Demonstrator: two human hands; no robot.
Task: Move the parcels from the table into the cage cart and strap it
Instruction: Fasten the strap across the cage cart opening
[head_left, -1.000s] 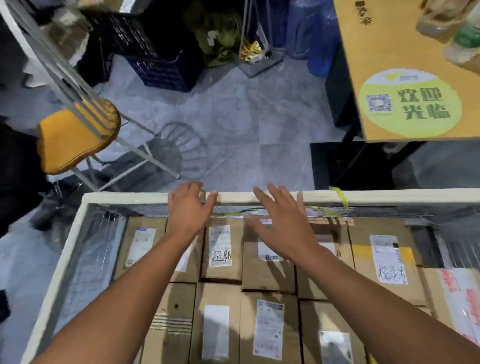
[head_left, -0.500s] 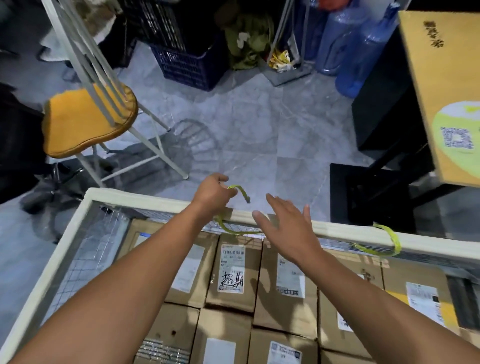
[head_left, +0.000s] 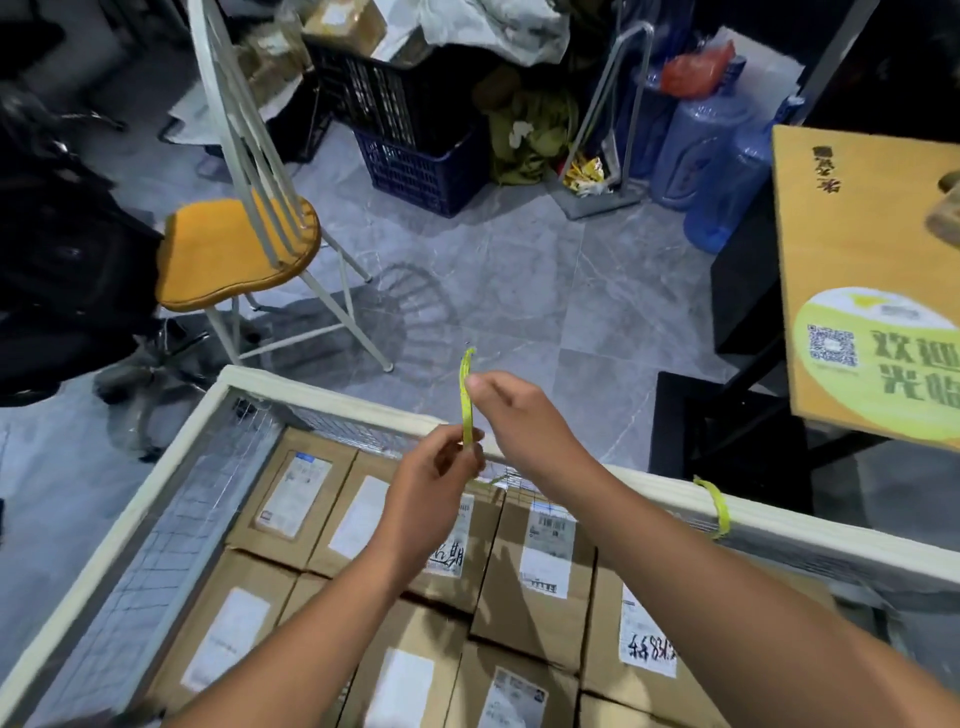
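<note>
yellow strap (head_left: 466, 400) held between the hands: left hand (head_left: 434, 486) pinching its lower part, right hand (head_left: 524, 423) pinching higher up, apparently near the free tip. standing close to upright just over the far rail of the cage cart (head_left: 805, 532), parcels (head_left: 540, 566) packed below.

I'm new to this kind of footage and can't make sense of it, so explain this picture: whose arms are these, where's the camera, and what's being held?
No machine here: a person wears one camera on the head, looking down at their own arms. The left hand and right hand both pinch a thin yellow strap above the far rim of a wire cage cart. Labelled cardboard parcels lie packed inside. A second strap is looped round the rim farther right. A chair stands on the floor beyond.
</note>
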